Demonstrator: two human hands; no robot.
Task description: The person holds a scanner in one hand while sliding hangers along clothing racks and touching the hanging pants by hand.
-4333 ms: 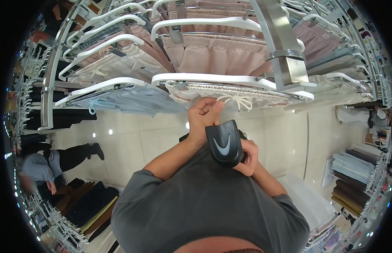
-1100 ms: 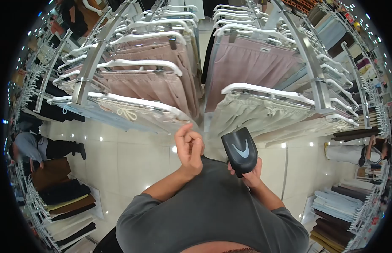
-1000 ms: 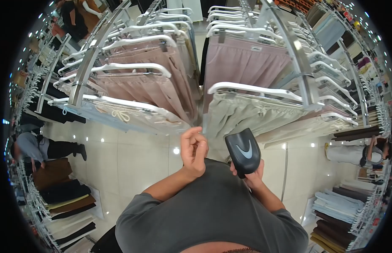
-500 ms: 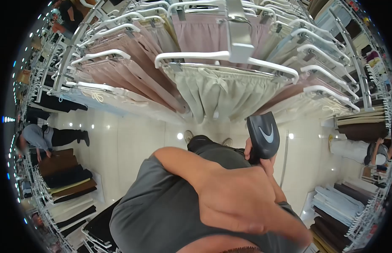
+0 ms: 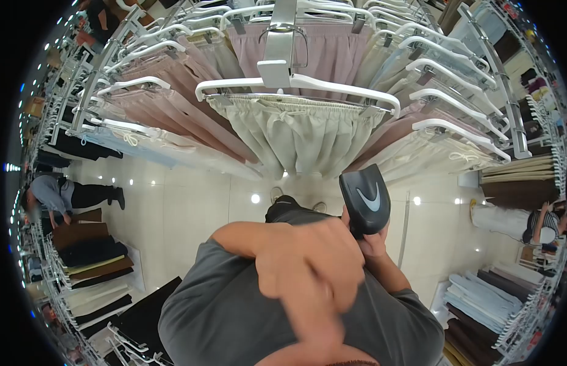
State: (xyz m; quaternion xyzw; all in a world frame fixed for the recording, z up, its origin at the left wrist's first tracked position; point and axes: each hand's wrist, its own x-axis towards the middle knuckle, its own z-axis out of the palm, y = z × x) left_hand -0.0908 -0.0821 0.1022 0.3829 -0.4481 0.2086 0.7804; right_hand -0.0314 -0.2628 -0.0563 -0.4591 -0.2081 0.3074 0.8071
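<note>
My left hand [image 5: 311, 274] is raised close to the camera in front of my chest, blurred by motion. Its fingers are smeared, and I cannot make out anything in them. My right hand [image 5: 372, 238] is wrapped round the handle of a black scanner [image 5: 367, 198] with a grey curved mark on its top. Beyond the scanner, pale green-grey trousers [image 5: 295, 131] with a drawstring waist hang from a white hanger [image 5: 326, 86] at the front of the rack. Neither hand touches them.
A metal rack arm [image 5: 280, 46] points toward me. Pink trousers [image 5: 167, 116] hang at the left, cream trousers [image 5: 430, 152] at the right. One person [image 5: 57, 195] is at the far left, another [image 5: 521, 222] at the far right. Folded clothes [image 5: 478, 299] lie at lower right.
The view has turned right from the pink and cream trousers to the pale green-grey pair. My left hand has left the cream trousers and risen toward the camera. The scanner has stayed in my right hand.
</note>
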